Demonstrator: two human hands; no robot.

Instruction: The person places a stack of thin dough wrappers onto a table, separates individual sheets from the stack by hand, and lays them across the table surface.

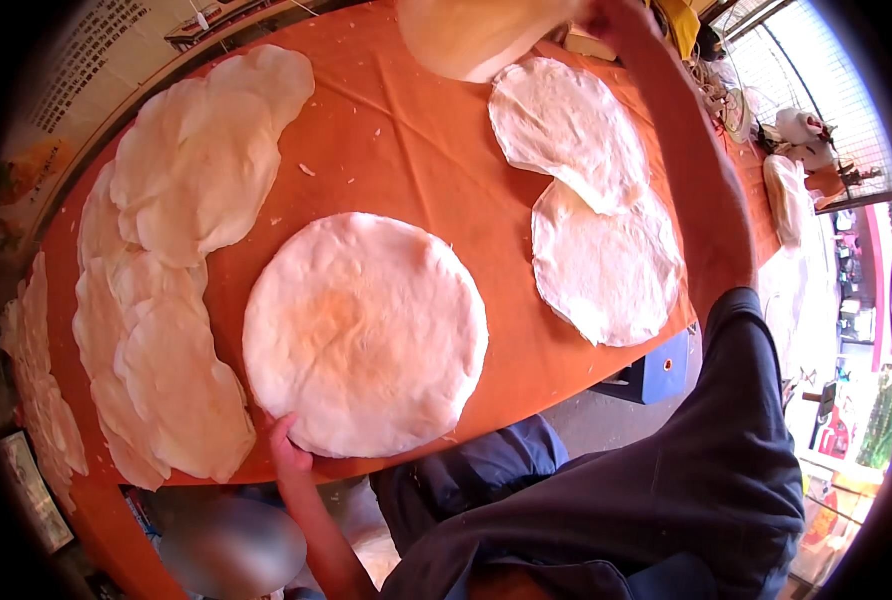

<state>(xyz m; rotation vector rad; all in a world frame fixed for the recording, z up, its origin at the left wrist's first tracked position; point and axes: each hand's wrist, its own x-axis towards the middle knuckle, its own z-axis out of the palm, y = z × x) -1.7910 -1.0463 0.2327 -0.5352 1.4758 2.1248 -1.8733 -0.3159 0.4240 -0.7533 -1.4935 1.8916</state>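
Beyond the thick, pale, round dough slab (pixel 366 335), over the orange-covered desk (pixel 386 125), the right hand (pixel 609 18) seems to grasp a thin, pale dough sheet (pixel 481 38): seemingly sheet-handling, calling next for even support. Perhaps the left hand (pixel 290 452) is at the slab's near-left edge; its grip I cannot tell.

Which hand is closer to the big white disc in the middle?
Left. The left hand is at the lower-left rim of the big white disc; the right hand is well beyond it, beside a thin pale sheet.
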